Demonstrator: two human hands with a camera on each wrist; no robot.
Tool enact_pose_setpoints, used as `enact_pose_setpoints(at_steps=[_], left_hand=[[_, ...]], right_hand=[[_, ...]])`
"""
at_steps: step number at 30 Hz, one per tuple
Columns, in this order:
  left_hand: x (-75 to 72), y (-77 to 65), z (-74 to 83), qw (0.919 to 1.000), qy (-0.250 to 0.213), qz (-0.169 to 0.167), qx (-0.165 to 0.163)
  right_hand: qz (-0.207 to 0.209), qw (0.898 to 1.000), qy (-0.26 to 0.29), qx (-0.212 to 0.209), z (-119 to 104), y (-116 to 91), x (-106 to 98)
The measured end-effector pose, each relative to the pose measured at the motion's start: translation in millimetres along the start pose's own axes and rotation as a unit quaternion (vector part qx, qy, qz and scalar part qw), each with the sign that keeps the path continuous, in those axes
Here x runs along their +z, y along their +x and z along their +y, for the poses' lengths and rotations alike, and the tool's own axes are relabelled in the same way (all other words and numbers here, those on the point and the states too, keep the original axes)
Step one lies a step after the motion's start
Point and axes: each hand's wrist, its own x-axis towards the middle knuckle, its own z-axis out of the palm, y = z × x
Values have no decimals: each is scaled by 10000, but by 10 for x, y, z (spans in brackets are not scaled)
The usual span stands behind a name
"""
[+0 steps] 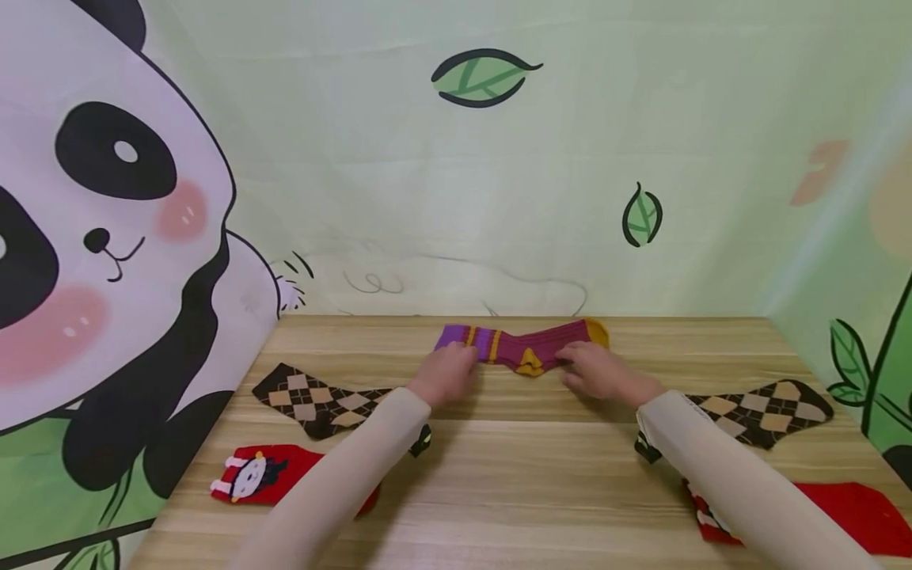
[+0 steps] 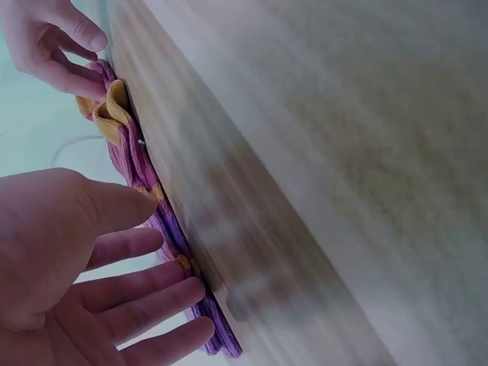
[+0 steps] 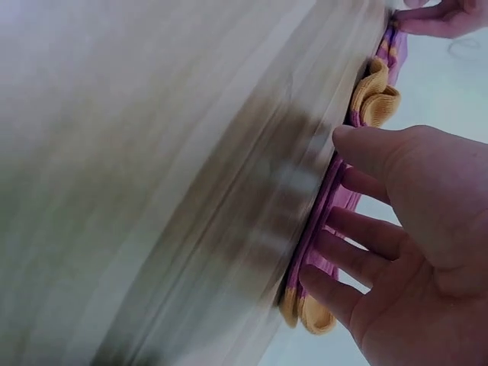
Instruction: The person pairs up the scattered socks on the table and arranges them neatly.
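A purple and maroon pair of socks (image 1: 509,346) with yellow heels and toes lies flat by the table's far edge. Two layers, one on the other, show in the left wrist view, where the yellow heels (image 2: 114,114) stick up. At the striped cuff end is my left hand (image 1: 447,374), its fingers extended and fingertips right at the fabric. My right hand (image 1: 606,374) is at the foot end, fingers loosely extended along the maroon part (image 3: 324,202), close to the yellow toes (image 3: 314,314). Neither hand has its fingers curled round the socks.
To the left lie a dark argyle sock (image 1: 321,400) and a red sock with a cartoon face (image 1: 274,475). Another argyle sock (image 1: 773,412) and red sock (image 1: 851,511) lie on the right, partly behind my sleeve. A panda-printed backdrop (image 1: 356,158) rises behind the wooden table (image 1: 527,491).
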Motion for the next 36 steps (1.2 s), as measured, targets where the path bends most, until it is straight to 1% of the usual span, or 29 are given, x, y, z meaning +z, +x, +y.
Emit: enact_pose_setpoints(at_steps=[5,8,11,18,29,33,36], left_hand=[[-14,30,-25,9999,-117,-76,-47],[-3,38,-44,9999,-64,-97,-95],[-2,44,-53,9998,-25,-152,-99],[-25,50,-71,9998,-75,-180,33],[-40,47,-77,9997,136,-200,80],[-46,47,-81,9997,117,-167,140],[-53,43,-86,9996,-21,-174,225]], right_hand=[[-391,9985,116,365,37,62,-35],[-501,9977,154,436,61,93,-37],[-506,9976,167,436,96,119,-23],[-524,9975,146,449,111,133,-25],[-555,9970,171,509,105,156,-6],[-541,9973,102,493,106,161,-2],[-552,9971,25,532,95,160,-6]])
